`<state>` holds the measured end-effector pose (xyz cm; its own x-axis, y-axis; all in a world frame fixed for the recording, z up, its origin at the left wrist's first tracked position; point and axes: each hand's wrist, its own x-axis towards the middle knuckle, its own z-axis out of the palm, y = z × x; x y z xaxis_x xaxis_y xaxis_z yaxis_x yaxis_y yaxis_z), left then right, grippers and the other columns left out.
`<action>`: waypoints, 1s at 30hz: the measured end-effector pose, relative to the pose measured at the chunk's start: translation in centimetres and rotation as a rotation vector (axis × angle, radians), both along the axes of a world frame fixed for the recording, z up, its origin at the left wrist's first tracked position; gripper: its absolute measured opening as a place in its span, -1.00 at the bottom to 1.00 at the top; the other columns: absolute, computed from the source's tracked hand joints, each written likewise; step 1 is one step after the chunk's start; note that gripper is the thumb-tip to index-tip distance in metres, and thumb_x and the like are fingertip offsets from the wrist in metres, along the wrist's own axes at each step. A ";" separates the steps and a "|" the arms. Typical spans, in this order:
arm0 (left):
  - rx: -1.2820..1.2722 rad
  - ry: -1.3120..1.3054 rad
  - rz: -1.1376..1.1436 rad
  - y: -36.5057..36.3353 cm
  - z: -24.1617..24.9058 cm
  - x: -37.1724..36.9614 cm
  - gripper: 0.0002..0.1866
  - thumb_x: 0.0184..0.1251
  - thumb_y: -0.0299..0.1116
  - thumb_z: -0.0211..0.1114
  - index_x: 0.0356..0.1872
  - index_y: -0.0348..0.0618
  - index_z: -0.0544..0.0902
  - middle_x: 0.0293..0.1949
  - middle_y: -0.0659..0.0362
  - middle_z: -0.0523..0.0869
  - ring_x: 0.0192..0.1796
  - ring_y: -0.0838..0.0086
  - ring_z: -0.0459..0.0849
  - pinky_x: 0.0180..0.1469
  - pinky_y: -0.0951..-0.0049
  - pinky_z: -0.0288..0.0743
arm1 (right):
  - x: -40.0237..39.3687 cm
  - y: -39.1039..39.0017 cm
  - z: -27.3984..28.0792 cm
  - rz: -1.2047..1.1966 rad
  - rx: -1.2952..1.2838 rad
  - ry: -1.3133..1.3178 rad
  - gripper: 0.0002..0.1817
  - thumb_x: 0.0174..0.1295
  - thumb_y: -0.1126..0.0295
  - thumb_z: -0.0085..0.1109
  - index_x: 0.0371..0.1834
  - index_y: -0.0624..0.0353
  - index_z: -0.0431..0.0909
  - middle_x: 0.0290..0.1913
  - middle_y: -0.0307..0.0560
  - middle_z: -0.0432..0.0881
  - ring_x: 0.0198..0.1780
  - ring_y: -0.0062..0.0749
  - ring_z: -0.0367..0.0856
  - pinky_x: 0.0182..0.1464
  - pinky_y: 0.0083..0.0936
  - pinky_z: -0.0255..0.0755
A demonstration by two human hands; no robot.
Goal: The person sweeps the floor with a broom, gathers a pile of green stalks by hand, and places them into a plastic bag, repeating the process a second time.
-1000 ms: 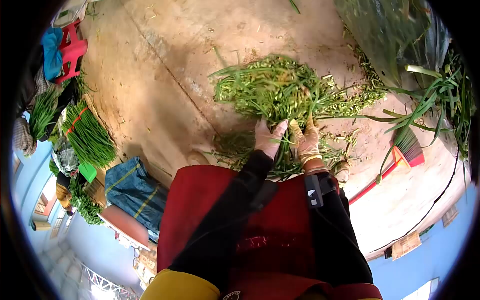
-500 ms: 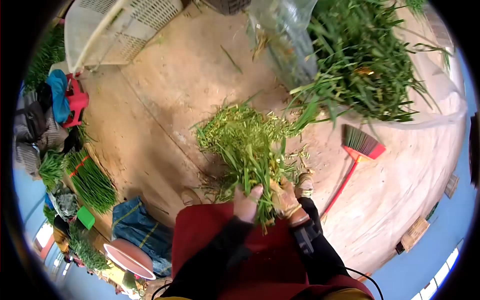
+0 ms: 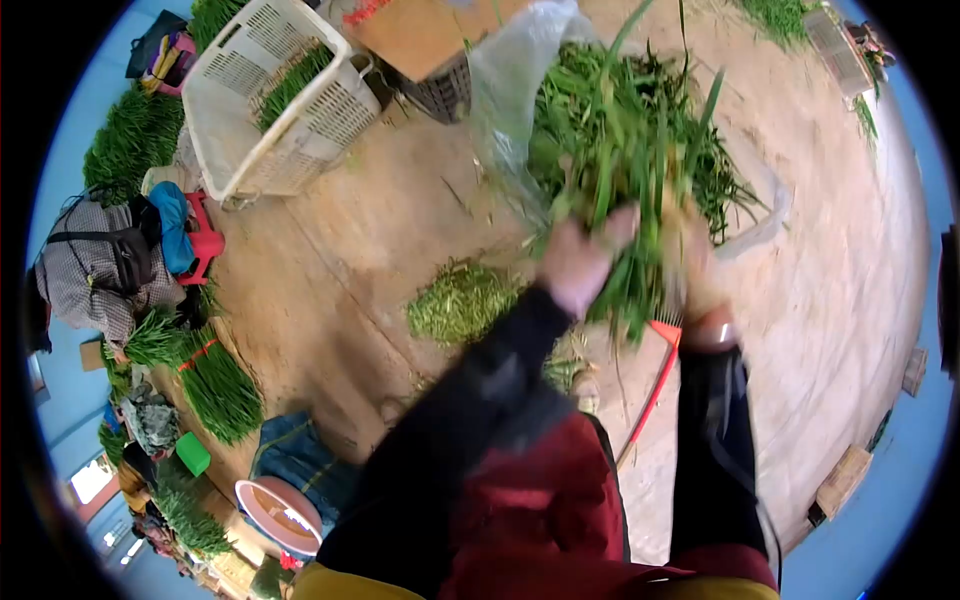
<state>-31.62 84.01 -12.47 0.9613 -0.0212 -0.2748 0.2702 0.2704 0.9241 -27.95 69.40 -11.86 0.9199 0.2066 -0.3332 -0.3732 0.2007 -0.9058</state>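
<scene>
Motion blur smears both hands, and the right hand (image 3: 700, 265) is half buried in leaves, its fingers hard to make out. The left hand (image 3: 580, 262) is curled around a bunch of greens (image 3: 625, 215), the right closed on its other side, held just in front of the plastic bag (image 3: 520, 90) full of greens.
</scene>
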 end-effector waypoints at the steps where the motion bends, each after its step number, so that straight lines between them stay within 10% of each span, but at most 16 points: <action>1: -0.320 0.033 -0.032 -0.5 -3.1 2.4 -0.15 0.07 0.08 0.25 0.20 -0.35 0.14 0.21 -0.27 0.23 0.24 0.07 0.26 0.22 0.32 0.20 | 2.5 -1.1 -1.4 -0.061 -0.238 -0.020 -0.36 0.26 0.14 -0.02 0.31 0.23 0.05 -0.02 -0.13 0.47 -0.32 -0.55 0.49 -0.25 -0.68 0.44; 2: 0.232 -0.113 0.065 0.0 -4.5 4.0 -0.05 0.04 0.14 0.24 0.25 -0.35 0.02 0.24 -0.32 0.11 0.29 -0.01 0.13 0.27 0.30 0.11 | 5.2 -3.9 -6.2 -0.099 -0.923 -0.528 -0.30 0.19 0.17 0.11 0.31 0.26 0.07 -0.12 -0.14 0.51 -0.31 -0.57 0.49 -0.23 -0.69 0.41; 3: 0.791 -0.238 0.125 0.9 -5.5 3.8 0.05 0.02 0.20 0.23 0.29 -0.35 -0.10 0.27 -0.38 -0.01 0.34 -0.08 0.00 0.32 0.28 0.02 | 6.1 -6.1 -7.6 0.033 -0.354 -0.243 -0.31 0.17 0.16 0.14 0.28 0.28 0.12 -0.12 -0.09 0.54 -0.16 -0.54 0.49 -0.13 -0.67 0.37; 5: 0.840 -0.395 0.083 4.7 -5.1 1.6 0.05 0.00 0.14 0.26 0.31 -0.37 -0.08 0.27 -0.33 0.06 0.36 -0.03 0.02 0.35 0.26 -0.07 | 2.1 -2.5 -4.2 -0.355 -0.440 -0.359 -0.48 0.17 0.27 0.14 0.14 0.33 0.31 -0.18 -0.11 0.57 -0.31 -0.59 0.46 -0.28 -0.74 0.34; 9: 0.385 0.158 0.230 11.2 -14.3 -11.6 -0.21 0.02 -0.08 0.29 0.24 -0.30 0.23 0.23 -0.08 0.30 0.33 0.20 0.16 0.28 0.31 0.10 | -10.8 -2.8 -8.7 -0.263 -0.350 -0.004 -0.66 0.21 0.20 0.07 -0.06 0.20 0.51 -0.12 -0.15 0.55 -0.24 -0.58 0.48 -0.30 -0.67 0.37; 14: -0.026 0.989 0.563 12.9 -24.9 -30.4 -0.23 0.16 0.08 0.10 0.35 0.09 0.03 0.32 0.11 0.12 0.29 0.12 0.19 0.06 -0.11 0.25 | -26.1 -0.3 -24.3 -0.315 -0.301 0.587 -0.62 0.19 0.09 0.07 0.02 -0.01 0.47 -0.13 -0.27 0.54 -0.25 -0.54 0.51 -0.38 -0.68 0.34; 21: -0.465 1.443 0.883 10.6 -38.8 -44.6 -0.07 0.10 0.35 -0.05 0.37 0.09 -0.20 0.36 -0.03 -0.10 0.36 -0.01 -0.03 0.12 -0.24 0.18 | -32.3 -1.8 -40.8 -0.037 -0.599 0.971 -0.20 0.06 -0.30 -0.06 0.36 -0.45 -0.12 0.32 -0.03 0.14 0.17 0.14 0.27 -0.08 0.21 0.26; 23: -0.518 1.460 0.878 9.4 -42.7 -46.2 -0.06 0.09 0.36 -0.04 0.37 0.11 -0.19 0.36 -0.01 -0.11 0.37 0.00 -0.06 0.12 -0.25 0.18 | -33.6 0.2 -43.5 -0.098 -0.785 0.988 -0.15 0.08 -0.29 -0.06 0.39 -0.34 -0.18 0.33 -0.05 0.13 0.13 0.02 0.33 -0.12 0.11 0.33; 24: -0.560 1.487 0.866 8.6 -43.9 -46.7 -0.06 0.08 0.37 -0.04 0.37 0.13 -0.18 0.37 0.00 -0.11 0.38 0.02 -0.08 0.13 -0.25 0.17 | -34.7 0.4 -45.1 -0.056 -0.770 0.865 -0.10 0.16 -0.20 -0.08 0.41 0.01 -0.24 0.35 -0.02 0.07 0.29 -0.30 0.14 0.22 -0.49 0.12; 25: -0.569 1.491 0.873 8.0 -43.9 -44.9 -0.06 0.08 0.37 -0.04 0.37 0.13 -0.18 0.37 0.00 -0.11 0.38 0.02 -0.08 0.13 -0.25 0.17 | -38.2 -1.0 -49.9 -0.134 -0.878 0.584 -0.10 0.19 -0.17 -0.09 0.41 0.10 -0.26 0.38 -0.01 -0.01 0.34 -0.34 0.00 0.32 -0.52 -0.15; 30: -0.473 1.458 1.342 8.9 -41.4 -31.6 -0.14 0.07 0.34 0.01 0.31 0.06 0.06 0.27 0.09 0.17 0.26 0.11 0.16 0.16 -0.19 0.13 | -35.7 7.4 -48.4 -0.466 -0.686 0.692 -0.09 0.18 -0.20 -0.10 0.41 0.08 -0.27 0.37 -0.02 0.03 0.31 -0.29 0.09 0.31 -0.45 -0.08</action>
<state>-63.24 92.92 -53.91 -0.4545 0.0828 -0.8869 0.0614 0.9962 0.0615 -63.67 76.83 -60.29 0.4270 -0.5437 -0.7225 -0.8655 -0.0145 -0.5006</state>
